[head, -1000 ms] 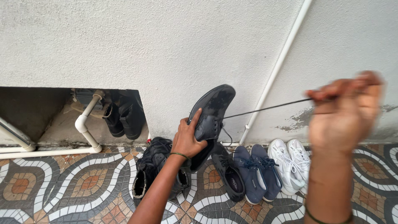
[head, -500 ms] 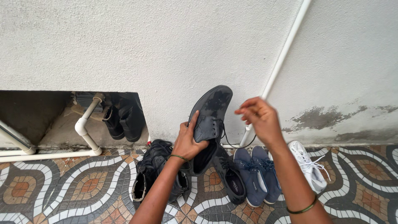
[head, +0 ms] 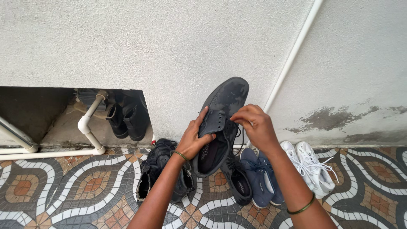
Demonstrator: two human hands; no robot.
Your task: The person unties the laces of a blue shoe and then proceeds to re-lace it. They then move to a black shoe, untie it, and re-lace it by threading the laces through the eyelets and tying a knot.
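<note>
Head view: the left hand (head: 193, 142) is closed around the side of a dark shoe (head: 220, 123), thumb up along the upper near the eyelets and fingers wrapped under the sole. It holds the shoe in the air in front of the wall (head: 169, 51), toe up and opening tilted toward the camera, so the eyelets and the inside are in plain sight. The right hand (head: 254, 127) is curled at the shoe's lacing, fingertips pinched together on what looks like the thin dark lace (head: 240, 138); a loop of it hangs just below the fingers. Whether the lace end is actually gripped is hard to tell, since the fingers cover it. Each wrist carries a thin green band.

Below the held shoe, on the patterned tile floor (head: 63, 191), footwear stands in a row against the wall, toes mostly toward it. A lone dark shoe (head: 237, 180) lies right under the raised one and looks like its mate. Left of it sits a slumped pair of black boots (head: 159, 169); to the right come blue sneakers (head: 260, 178), then white sneakers (head: 311, 167). A white pipe (head: 292, 51) runs diagonally up the wall behind the hands. At left, a low recess (head: 51, 114) in the wall shelters more white piping and another black pair (head: 127, 116), tucked out of the way.
</note>
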